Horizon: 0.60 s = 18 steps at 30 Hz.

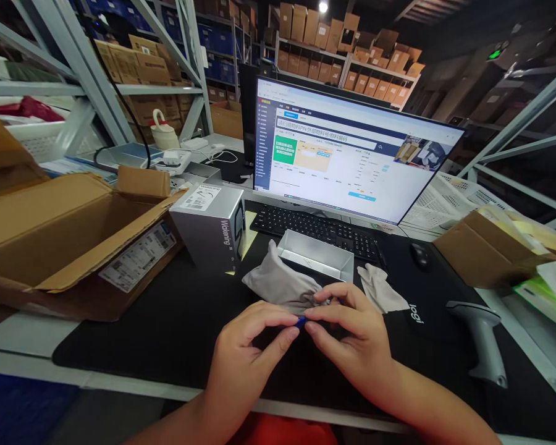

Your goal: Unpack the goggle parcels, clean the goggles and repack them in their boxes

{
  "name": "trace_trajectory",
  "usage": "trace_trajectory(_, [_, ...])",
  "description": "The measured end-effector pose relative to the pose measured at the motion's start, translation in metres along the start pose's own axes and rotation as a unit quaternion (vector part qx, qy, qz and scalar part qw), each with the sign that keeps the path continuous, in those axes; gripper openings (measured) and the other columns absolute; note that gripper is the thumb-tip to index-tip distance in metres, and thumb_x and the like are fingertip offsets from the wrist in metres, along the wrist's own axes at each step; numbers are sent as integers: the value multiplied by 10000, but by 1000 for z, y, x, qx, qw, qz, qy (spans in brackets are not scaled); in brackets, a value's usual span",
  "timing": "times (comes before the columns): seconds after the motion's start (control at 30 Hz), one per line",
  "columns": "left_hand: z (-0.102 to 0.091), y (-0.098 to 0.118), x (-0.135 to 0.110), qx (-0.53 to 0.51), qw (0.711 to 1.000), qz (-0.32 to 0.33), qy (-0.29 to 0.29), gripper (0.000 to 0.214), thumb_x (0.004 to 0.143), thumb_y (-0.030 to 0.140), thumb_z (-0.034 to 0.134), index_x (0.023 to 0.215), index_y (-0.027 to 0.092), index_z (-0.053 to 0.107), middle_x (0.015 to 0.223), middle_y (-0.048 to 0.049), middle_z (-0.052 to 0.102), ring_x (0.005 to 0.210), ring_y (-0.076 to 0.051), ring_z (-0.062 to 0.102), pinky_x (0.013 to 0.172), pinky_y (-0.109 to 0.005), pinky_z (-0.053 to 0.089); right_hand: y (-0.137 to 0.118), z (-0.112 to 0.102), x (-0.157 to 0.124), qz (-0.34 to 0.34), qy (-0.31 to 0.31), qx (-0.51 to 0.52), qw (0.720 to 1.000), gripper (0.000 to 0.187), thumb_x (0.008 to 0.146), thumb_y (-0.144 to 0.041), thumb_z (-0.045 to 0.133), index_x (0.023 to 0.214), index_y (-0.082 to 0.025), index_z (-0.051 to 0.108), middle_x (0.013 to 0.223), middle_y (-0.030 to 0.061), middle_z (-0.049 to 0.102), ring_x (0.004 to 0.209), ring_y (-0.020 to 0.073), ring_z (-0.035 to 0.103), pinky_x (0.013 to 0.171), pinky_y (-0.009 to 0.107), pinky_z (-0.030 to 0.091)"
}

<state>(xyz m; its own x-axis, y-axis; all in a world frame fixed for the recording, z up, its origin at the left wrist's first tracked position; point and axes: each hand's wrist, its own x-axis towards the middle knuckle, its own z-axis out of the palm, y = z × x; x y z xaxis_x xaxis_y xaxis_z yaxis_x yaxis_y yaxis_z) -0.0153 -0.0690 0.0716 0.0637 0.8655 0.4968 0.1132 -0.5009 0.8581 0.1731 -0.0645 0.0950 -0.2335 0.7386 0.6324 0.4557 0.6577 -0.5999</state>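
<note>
A grey cloth drawstring pouch (282, 283) lies bulging on the black desk mat, its gathered mouth toward me. Just in front of that mouth, my left hand (254, 346) pinches a small blue piece (301, 322) between thumb and fingertips. My right hand (352, 327) pinches the same piece from the other side, its upper fingers against the gathered cloth. Most of the blue piece is hidden by fingertips, so its kind is unclear. Behind the pouch stands an open silver box tray (322, 253). A second, flat grey cloth pouch (380, 289) lies to the right.
An open cardboard box (74, 247) and a silver printed box (210, 225) stand at left. Behind are a keyboard (315, 228) and monitor (343, 154). To the right are a mouse (419, 254), barcode scanner (482, 337), another carton (488, 247) and tissue pack (547, 293).
</note>
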Motion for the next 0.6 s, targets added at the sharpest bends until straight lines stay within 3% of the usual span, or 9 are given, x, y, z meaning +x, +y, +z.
trace_trajectory(0.3, [0, -4, -2, -79, 991, -106, 11, 117, 837, 179, 715, 930, 222, 771, 856, -16, 778, 780, -160, 751, 724, -198, 621, 3, 3, 3, -20, -12, -13, 1000, 191, 835, -126, 741, 991, -229, 779, 1044, 75, 665, 833, 156, 672, 656, 266, 560])
trace_trajectory(0.47, [-2, -5, -2, -19, 998, -58, -12, 134, 888, 187, 681, 967, 254, 766, 925, 1, 773, 836, -132, 740, 768, -174, 595, 5, 5, 6, -13, -31, 1, 999, 171, 857, -151, 720, 994, -230, 785, 1040, 82, 684, 814, 166, 678, 617, 271, 541])
trace_trajectory(0.6, [-4, -4, 1, 78, 996, 35, -7, 228, 896, 142, 658, 1052, 282, 748, 974, 23, 769, 879, -111, 725, 817, -171, 567, 4, 6, 11, 26, -48, 37, 998, 176, 842, -126, 699, 962, -214, 792, 1010, 80, 678, 720, 130, 644, 547, 230, 514])
